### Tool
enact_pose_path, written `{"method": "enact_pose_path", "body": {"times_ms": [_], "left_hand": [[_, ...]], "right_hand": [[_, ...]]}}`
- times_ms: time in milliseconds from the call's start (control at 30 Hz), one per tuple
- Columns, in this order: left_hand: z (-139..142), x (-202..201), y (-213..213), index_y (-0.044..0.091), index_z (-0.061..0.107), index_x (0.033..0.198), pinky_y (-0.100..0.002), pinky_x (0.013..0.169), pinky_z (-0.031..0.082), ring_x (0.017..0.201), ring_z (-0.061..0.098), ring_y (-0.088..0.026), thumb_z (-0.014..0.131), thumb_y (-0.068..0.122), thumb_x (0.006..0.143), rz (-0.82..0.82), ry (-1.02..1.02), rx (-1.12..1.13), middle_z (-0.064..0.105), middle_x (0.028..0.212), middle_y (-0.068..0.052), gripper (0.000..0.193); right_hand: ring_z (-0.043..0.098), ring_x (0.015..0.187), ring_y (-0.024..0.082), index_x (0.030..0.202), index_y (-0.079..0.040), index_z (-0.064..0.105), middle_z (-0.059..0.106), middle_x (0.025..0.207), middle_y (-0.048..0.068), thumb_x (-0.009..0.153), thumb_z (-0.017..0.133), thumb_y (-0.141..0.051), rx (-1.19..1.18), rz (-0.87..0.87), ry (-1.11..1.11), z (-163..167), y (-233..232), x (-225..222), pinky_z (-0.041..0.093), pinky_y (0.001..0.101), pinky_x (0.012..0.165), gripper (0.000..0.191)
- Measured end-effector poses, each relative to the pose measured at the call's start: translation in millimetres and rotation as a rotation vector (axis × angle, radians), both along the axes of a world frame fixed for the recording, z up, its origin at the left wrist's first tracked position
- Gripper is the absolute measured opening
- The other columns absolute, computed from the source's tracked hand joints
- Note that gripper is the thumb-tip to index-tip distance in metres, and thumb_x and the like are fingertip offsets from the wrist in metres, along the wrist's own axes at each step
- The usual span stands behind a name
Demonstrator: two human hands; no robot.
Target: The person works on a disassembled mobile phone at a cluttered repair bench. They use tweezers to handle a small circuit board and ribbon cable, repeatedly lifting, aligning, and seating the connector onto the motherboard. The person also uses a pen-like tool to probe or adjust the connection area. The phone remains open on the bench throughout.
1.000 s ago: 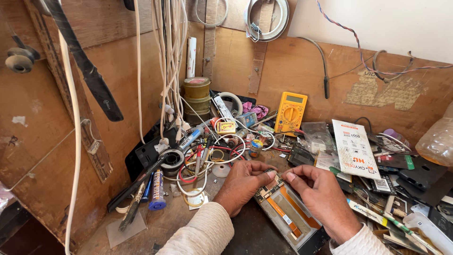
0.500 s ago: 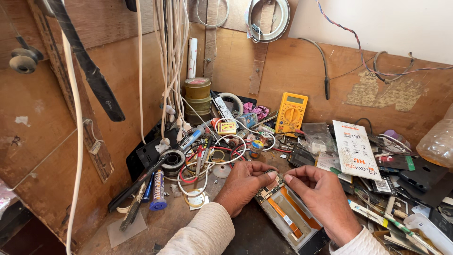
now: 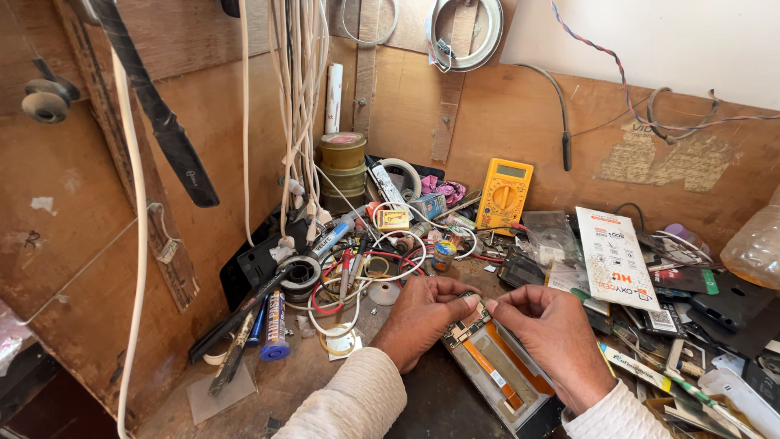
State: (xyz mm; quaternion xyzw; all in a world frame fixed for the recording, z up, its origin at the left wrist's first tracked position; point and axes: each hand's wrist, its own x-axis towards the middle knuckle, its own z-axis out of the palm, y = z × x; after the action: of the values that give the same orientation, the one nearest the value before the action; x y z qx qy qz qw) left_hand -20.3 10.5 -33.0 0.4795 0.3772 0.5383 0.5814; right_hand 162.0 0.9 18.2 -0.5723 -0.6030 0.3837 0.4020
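An opened phone body (image 3: 497, 367), grey with an orange strip inside, lies on the dark bench in front of me. My left hand (image 3: 421, 317) rests on its upper left corner, fingers curled over the circuit board end (image 3: 465, 332). My right hand (image 3: 554, 332) is at the upper right of the phone, thumb and forefinger pinched together on something small at the top edge; what it pinches is too small to make out. Both wrists wear white knitted sleeves.
A yellow multimeter (image 3: 504, 193) leans on the back wall. Red and white wires (image 3: 357, 276), a soldering iron (image 3: 268, 293), tape rolls (image 3: 342, 167), a white printed packet (image 3: 613, 258) and phone parts (image 3: 691, 325) crowd the bench. White cables (image 3: 301, 106) hang at left.
Both hands stay on the phone's top end; the fingers have shifted only slightly. The view has barely moved.
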Motion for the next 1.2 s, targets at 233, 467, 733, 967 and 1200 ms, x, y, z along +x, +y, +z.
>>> {"method": "enact_pose_path", "body": {"times_ms": [233, 467, 733, 967, 1200], "left_hand": [[1.0, 0.9, -1.5, -0.009, 0.070, 0.110, -0.025, 0.074, 0.056, 0.081, 0.071, -0.012, 0.075, 0.011, 0.088, 0.022, 0.040, 0.007, 0.077, 0.092, -0.011, 0.030], [1.1, 0.9, -1.9, -0.009, 0.071, 0.109, -0.025, 0.073, 0.056, 0.080, 0.071, -0.011, 0.074, 0.011, 0.088, 0.023, 0.071, 0.012, 0.078, 0.091, -0.011, 0.029], [-6.5, 2.6, 5.6, -0.009, 0.071, 0.107, -0.026, 0.072, 0.056, 0.078, 0.072, -0.012, 0.073, 0.010, 0.088, 0.025, 0.074, -0.019, 0.078, 0.090, -0.010, 0.027], [-4.1, 4.6, 12.8, -0.008, 0.073, 0.103, -0.027, 0.068, 0.055, 0.073, 0.070, -0.013, 0.074, 0.009, 0.084, 0.045, 0.146, -0.044, 0.077, 0.086, -0.010, 0.025], [5.8, 6.6, 9.7, -0.008, 0.073, 0.101, -0.027, 0.069, 0.055, 0.072, 0.070, -0.013, 0.075, 0.008, 0.081, 0.037, 0.155, -0.084, 0.077, 0.085, -0.011, 0.026]], "right_hand": [[0.062, 0.062, 0.010, 0.088, 0.006, 0.079, 0.076, 0.072, 0.009, 0.083, 0.081, -0.017, 0.034, 0.009, -0.018, -1.7, -1.2, 0.9, 0.048, 0.0253, 0.057, 0.024], [0.063, 0.065, 0.011, 0.092, 0.007, 0.079, 0.077, 0.075, 0.010, 0.084, 0.079, -0.015, -0.023, 0.026, 0.021, -3.7, -0.6, 6.0, 0.049, 0.0256, 0.059, 0.022], [0.067, 0.068, 0.016, 0.099, 0.006, 0.077, 0.074, 0.081, 0.011, 0.089, 0.074, -0.013, 0.028, 0.039, 0.180, -7.7, 8.2, 35.8, 0.056, 0.0299, 0.064, 0.022], [0.066, 0.074, 0.015, 0.102, 0.008, 0.074, 0.074, 0.087, 0.010, 0.092, 0.071, -0.011, 0.128, -0.103, 0.117, 19.2, 25.0, 114.1, 0.055, 0.0294, 0.068, 0.022], [0.075, 0.072, 0.017, 0.097, -0.003, 0.081, 0.082, 0.082, 0.010, 0.084, 0.077, -0.022, 0.206, -0.059, -0.464, 14.4, 20.8, 123.1, 0.059, 0.0346, 0.069, 0.024]]}}
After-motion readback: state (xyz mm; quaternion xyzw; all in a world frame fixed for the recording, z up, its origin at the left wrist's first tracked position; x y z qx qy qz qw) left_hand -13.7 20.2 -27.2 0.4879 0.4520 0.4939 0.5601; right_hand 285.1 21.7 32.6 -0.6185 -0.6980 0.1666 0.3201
